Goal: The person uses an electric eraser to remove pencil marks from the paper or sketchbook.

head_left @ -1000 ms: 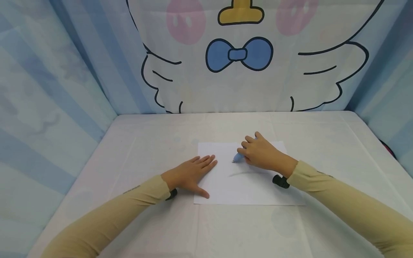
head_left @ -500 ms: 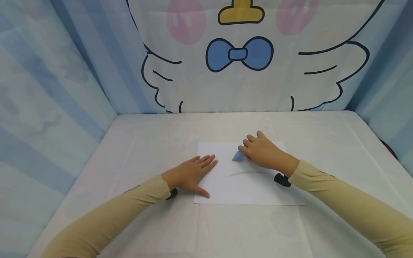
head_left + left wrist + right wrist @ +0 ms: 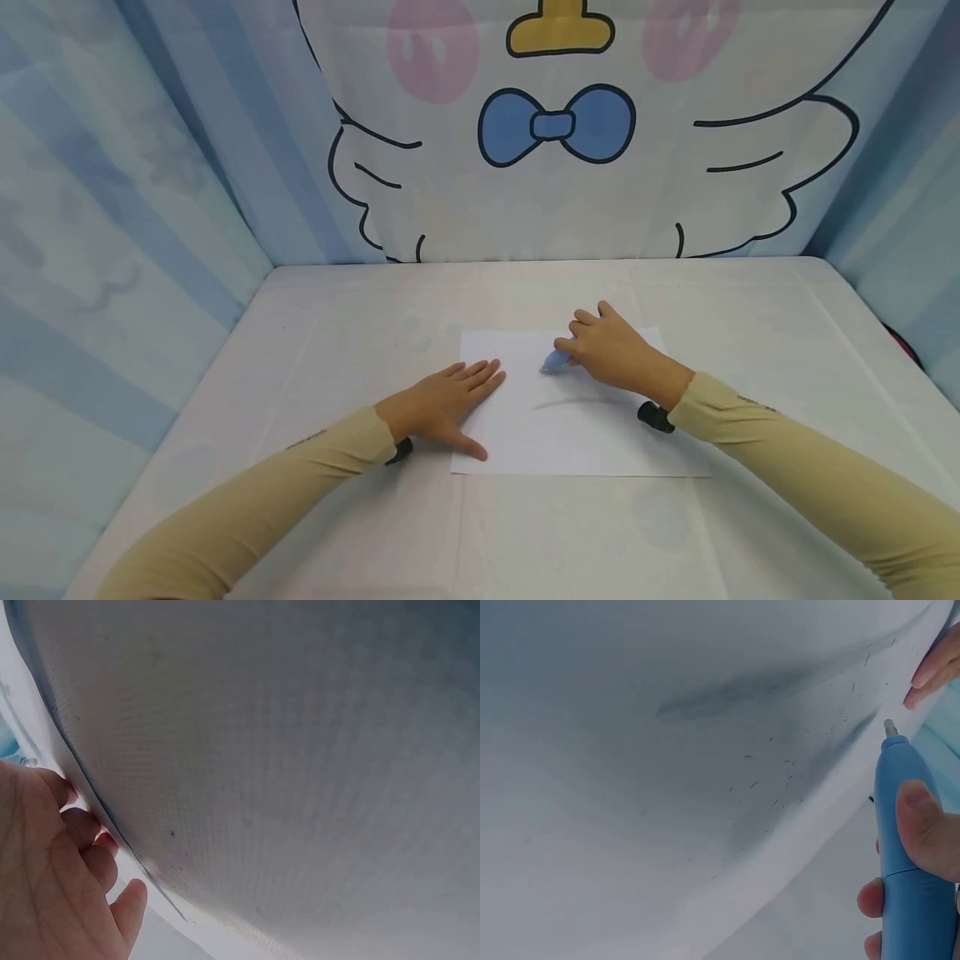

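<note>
A sheet of white paper point(image 3: 525, 450) lies on the table. My left hand point(image 3: 442, 408) rests flat on its left edge, fingers spread; the left wrist view shows those fingers point(image 3: 97, 866) by the paper's edge. My right hand point(image 3: 618, 350) grips a light blue electric eraser point(image 3: 907, 769), thumb along its body. Its small pale tip points down-left, close over the upper middle of the sheet. A grey pencil smear point(image 3: 757, 688) curves across the paper, and dark eraser crumbs point(image 3: 787, 761) are scattered near the tip.
The sheet is on a table with a pale cloth point(image 3: 360, 325). Behind it hangs a curtain point(image 3: 555, 208) printed with a cartoon figure and blue bow tie, and blue-striped drapes point(image 3: 112, 208) flank the sides. A black wrist camera point(image 3: 655, 417) sits under the right wrist.
My right hand has shifted slightly up and to the right with the electric eraser, whose tip makes small moves over the same area. My left hand and the paper stay in place.
</note>
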A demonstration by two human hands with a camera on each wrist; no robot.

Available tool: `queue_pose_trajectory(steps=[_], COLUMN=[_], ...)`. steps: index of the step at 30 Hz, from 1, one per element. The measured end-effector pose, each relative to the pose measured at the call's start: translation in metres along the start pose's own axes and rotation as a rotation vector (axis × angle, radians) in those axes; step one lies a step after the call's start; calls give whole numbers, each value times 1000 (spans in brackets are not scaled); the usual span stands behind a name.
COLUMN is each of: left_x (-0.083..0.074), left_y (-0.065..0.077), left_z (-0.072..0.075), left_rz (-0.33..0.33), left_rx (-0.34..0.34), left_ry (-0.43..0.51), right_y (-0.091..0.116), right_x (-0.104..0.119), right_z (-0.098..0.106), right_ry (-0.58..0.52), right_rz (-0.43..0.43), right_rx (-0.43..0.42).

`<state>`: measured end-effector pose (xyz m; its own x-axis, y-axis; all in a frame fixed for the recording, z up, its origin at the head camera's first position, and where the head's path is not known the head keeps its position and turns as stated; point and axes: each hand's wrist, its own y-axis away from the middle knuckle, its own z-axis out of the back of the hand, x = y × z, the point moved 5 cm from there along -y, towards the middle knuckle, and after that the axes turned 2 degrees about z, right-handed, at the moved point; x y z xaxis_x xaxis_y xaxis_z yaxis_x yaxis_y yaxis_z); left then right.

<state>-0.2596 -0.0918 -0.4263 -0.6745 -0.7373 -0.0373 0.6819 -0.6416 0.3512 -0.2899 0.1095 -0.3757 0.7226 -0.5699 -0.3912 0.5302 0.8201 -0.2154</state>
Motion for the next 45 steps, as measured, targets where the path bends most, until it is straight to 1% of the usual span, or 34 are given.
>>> queue_pose_trajectory(steps=[5, 10, 16, 22, 31, 39, 45], left_x=[0, 0, 0, -1, -1, -1, 0], left_y=[-1, -1, -1, -1, 0, -1, -1], left_z=[-1, 0, -1, 0, 0, 0, -1], left_rz=[6, 4, 4, 0, 0, 0, -3], left_rx=[0, 1, 5, 4, 3, 8, 5], left_ry=[-2, -1, -1, 3, 5, 8, 3], right_y=[4, 6, 6, 7, 6, 6, 4], right_x=[1, -1, -2, 0, -1, 0, 0], right_z=[-4, -5, -6, -4, -5, -2, -3], right_ry=[-5, -12, -1, -11, -3, -9, -6], right_rz=[39, 35, 35, 49, 36, 47, 47], right_rx=[1, -21, -20, -39, -26, -48, -21])
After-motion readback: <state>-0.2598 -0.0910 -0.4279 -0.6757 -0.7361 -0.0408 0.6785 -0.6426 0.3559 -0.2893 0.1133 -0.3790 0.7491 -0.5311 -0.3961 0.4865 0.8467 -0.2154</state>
